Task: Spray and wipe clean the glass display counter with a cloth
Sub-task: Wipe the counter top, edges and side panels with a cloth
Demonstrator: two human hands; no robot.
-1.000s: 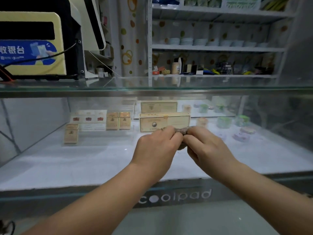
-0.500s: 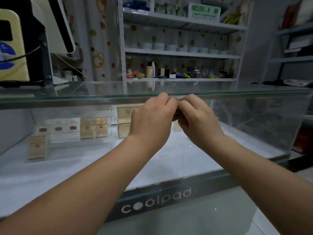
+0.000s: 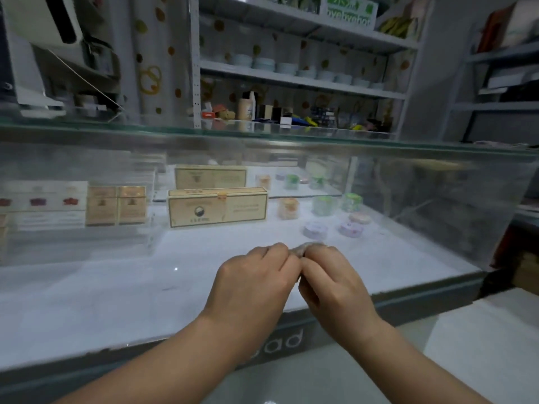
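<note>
Both hands have dropped from the top glass edge to lower in front of the front pane. The view has swung back left, bringing the cartons inside into sight.

A glass desk [image 3: 262, 131] spans the frame, its top pane edged green and its front pane hazy. Inside, a white case floor [image 3: 102, 293] carries goods.

Behind the desk stands a grey shelving unit [image 3: 291, 80], next to a spotted curtain [image 3: 151, 53]. It holds a row of white jars [image 3: 291, 67] and a pale bottle [image 3: 248, 107]. On top is a green-and-white box [image 3: 350, 10] with green lettering too blurred to read surely.

In the case lies a long cream carton [image 3: 217, 207], with two tan packs [image 3: 116, 205] to its left and small round tins [image 3: 316, 230] to its right. Their print is unreadable.

On the grey base strip [image 3: 423, 301], the white letters "ad" show between the wrists.

The left hand [image 3: 256, 282] and right hand [image 3: 335, 285] meet at the fingertips. Each grip is clamped on a small grey-brown cloth [image 3: 304, 248], which peeks out above the fingers, before the front pane. Whether it touches the glass cannot be told.
</note>
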